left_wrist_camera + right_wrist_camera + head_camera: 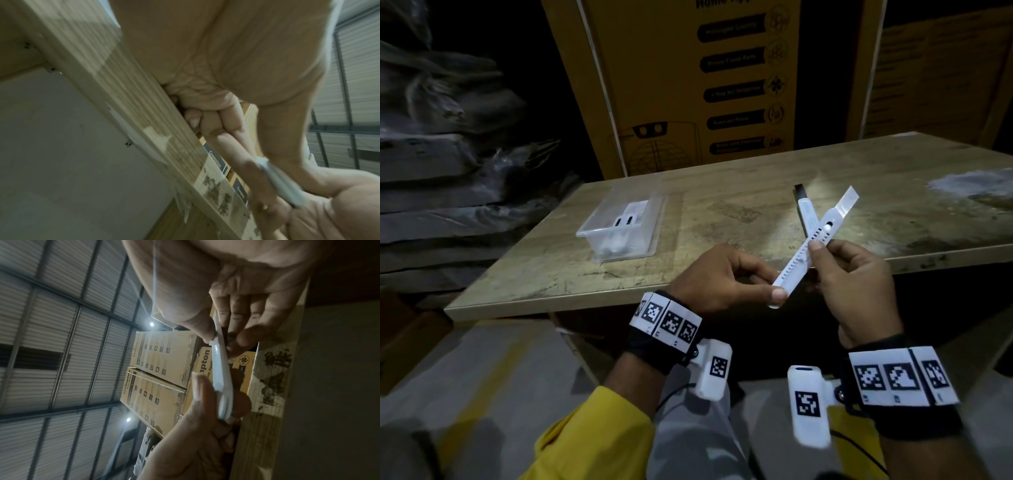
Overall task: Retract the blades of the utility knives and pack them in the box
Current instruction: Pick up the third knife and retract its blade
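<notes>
left hand point(717, 279): I've got it pinching the butt end of the white utility knife point(803, 255), thumb on top and fingers under. It sits low center in the head view.
right hand point(859, 287): gripping the same knife around its middle, thumb tip pressed on the ridged track just below the black slider. From the right wrist cam the knife point(221, 374) runs between both sets of fingers.
held knife: it's up in the air just off the near table edge, tilted toward the upper right of the frame. The blade point(847, 202) is well out, catching the light.
second knife point(805, 210): lying on the table point(722, 212) behind the held one, so they look crossed in the head view. Its dark tip points toward the top of the frame; can't tell how far the blade is out.
box point(619, 224): clear plastic, open, left of center on the table, well apart from my hands. Something white is inside, too dim to make out.
background: big yellow printed carton point(688, 78) standing behind the table, with grey wrapped stacks at upper left.
left wrist cam: mostly palm and table edge, blurry.
</notes>
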Motion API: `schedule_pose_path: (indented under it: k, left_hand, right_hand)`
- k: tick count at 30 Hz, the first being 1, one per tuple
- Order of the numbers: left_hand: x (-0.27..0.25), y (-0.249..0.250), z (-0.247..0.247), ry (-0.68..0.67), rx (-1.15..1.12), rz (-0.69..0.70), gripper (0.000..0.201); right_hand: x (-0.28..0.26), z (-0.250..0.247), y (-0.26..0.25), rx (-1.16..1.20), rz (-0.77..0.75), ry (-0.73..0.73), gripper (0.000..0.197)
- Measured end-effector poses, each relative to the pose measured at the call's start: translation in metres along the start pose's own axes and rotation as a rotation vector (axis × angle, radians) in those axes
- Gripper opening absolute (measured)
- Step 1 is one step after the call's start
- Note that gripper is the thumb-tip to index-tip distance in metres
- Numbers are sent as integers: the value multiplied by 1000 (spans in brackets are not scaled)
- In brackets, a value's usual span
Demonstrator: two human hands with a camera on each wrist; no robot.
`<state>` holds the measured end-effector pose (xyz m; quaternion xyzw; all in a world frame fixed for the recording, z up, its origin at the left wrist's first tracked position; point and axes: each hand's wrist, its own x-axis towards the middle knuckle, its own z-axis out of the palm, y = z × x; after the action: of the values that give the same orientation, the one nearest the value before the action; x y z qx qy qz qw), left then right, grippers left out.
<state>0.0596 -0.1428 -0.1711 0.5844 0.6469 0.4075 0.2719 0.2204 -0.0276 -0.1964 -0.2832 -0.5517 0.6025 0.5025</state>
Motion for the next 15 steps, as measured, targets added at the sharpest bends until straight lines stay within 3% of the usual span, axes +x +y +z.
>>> schedule_pose_path:
  k: [5, 12, 15]
  left_hand:
    - [-2, 1, -6, -56, 9, -41, 25]
    - [1, 0, -3, -34, 19, -25, 10]
    - [1, 0, -2, -33, -3, -28, 11]
  right_hand:
    - [3, -4, -2, 42, 8, 37, 14]
    - [4, -1, 2, 146, 68, 36, 16]
    - [4, 1, 2, 188, 113, 22, 6]
